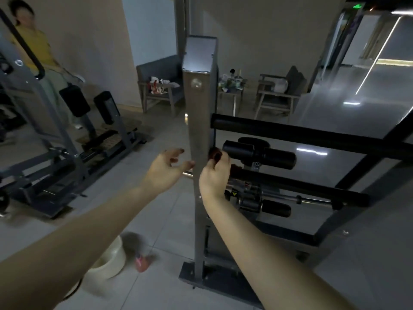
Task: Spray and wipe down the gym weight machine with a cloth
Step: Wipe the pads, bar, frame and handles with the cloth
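hands point(190, 173) flanking grey post point(199, 130)

Head view, downward, close over forearms.

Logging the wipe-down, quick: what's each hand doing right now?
Left hand: open, fingers spread, empty, beside the grey upright post.
Right hand: closed on a dark red cloth pressed against the post's right side.
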A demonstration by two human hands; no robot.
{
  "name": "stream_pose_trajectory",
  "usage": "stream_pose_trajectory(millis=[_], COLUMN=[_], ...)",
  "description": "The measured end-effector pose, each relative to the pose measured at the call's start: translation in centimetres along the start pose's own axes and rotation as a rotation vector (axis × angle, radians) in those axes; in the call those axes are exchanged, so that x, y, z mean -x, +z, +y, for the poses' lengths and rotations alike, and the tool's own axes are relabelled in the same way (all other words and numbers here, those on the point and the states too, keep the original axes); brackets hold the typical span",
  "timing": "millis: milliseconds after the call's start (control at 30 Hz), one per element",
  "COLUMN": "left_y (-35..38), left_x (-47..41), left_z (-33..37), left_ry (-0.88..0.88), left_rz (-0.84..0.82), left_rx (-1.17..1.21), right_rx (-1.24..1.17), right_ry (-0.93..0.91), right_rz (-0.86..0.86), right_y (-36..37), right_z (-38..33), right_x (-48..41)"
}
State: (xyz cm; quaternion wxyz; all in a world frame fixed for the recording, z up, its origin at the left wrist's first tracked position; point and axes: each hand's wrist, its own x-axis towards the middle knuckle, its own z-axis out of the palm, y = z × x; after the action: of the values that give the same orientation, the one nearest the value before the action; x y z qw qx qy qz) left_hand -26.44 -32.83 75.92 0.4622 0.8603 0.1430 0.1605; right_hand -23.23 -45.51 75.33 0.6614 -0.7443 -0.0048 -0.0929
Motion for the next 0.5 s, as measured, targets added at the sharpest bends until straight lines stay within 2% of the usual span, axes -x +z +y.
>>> stream_pose_trajectory(millis=[67, 133, 267, 333, 500], left_y=[-1.8, -3.8, -6.2, -6.7, -9.4], left_x=[-0.2, -0.4, -0.8, -1.2, -3.2], left_z=[-0.8, -1.3, -1.0, -0.9, -1.9], left_ry=[-0.054, -0.099, -0.042, -0.006, 0.032], left_rz=[-0.143, -0.372, -0.761, -0.826, -0.792], left_rx=[0.087, 0.166, 0.182, 0.185, 0.228], right_rx=[-0.081, -0.163, -0.401, -0.449, -0.347], right_ry=[0.141, 0.271, 0.588, 0.64, 0.608], right_rz=[0.08, 0.111, 0.056, -0.014, -0.078], right_y=[1.7, 2.1, 0.9, 1.0, 4.4], right_z=[-1.1, -2.3, -4.7, -5.7, -6.7], right_x=[0.1, 0.3, 1.8, 3.2, 3.5])
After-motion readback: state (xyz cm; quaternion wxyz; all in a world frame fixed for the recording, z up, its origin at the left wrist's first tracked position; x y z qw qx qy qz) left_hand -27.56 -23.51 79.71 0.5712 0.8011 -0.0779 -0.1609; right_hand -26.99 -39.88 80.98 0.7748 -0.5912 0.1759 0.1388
